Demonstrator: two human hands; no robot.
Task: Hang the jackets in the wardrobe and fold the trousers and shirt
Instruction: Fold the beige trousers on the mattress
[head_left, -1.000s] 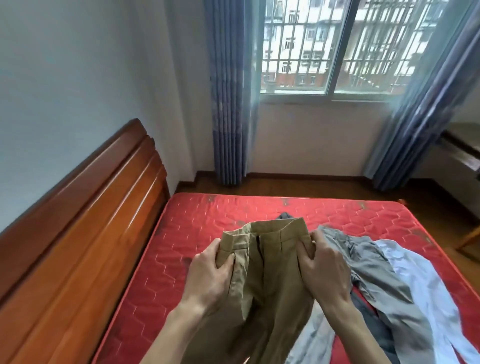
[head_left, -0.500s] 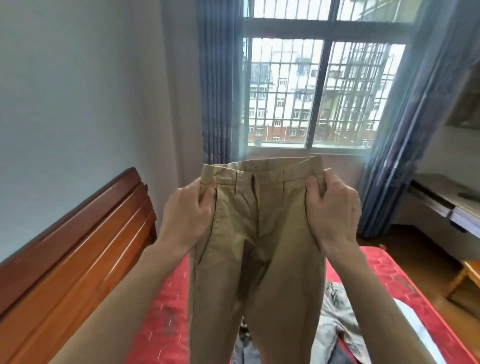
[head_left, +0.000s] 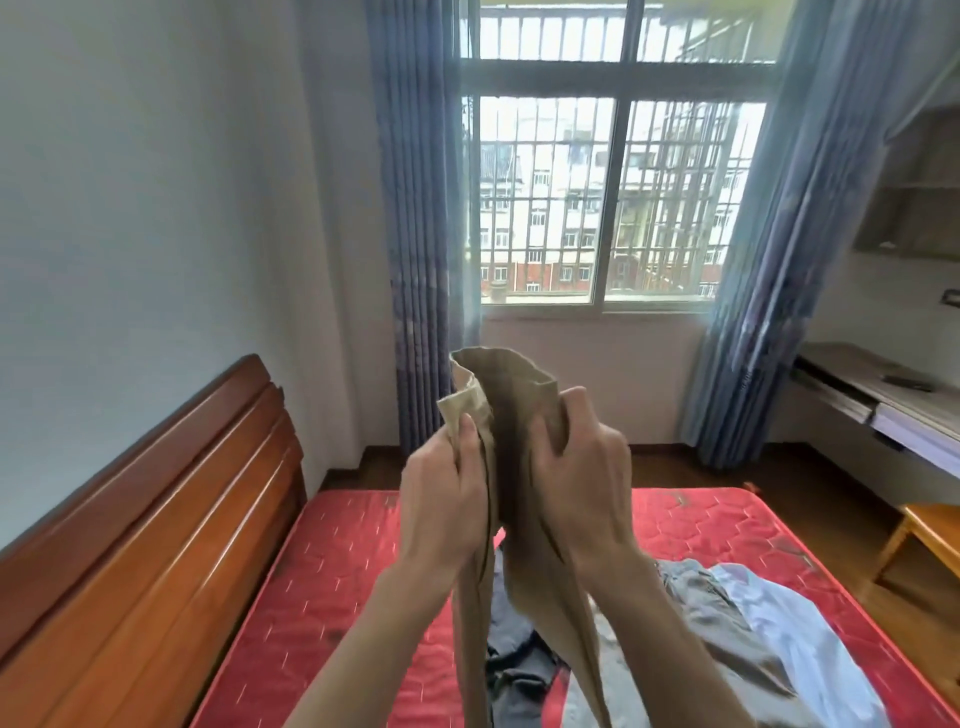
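A: Central item?

B: Khaki trousers (head_left: 519, 467), held in the air above the bed, in front of the window. Long axis near vertical: waistband uppermost, legs hanging down and out of view at the lower edge. The waist is gathered so its two sides lie close together, and the opening faces up. Fabric is a matte woven cloth with soft creases; a paler lining shows where the left edge of the waistband turns outward.

A: Grip?

B: Left hand (head_left: 447, 514) pinches the left waistband edge, thumb pressed on the pale lining. Right hand (head_left: 576, 478) has its fingers curled round the right side of the waist. The hands are close together, the cloth bunched between them.

A: Beneath?

B: A red mattress (head_left: 343, 561), quilted in a hexagon pattern with a slight sheen. On it, to the right of the hanging legs, lie a grey garment (head_left: 727, 639) and a pale blue garment (head_left: 795, 629), both crumpled and overlapping. A dark blue-grey garment (head_left: 514, 649) lies behind the legs.

A: Surroundings?

B: A glossy wooden headboard (head_left: 156, 519) with horizontal ridges at left. Pleated blue curtains (head_left: 415, 260) flank a barred window (head_left: 613, 208). A pale desk (head_left: 872, 400) stands against the right wall.
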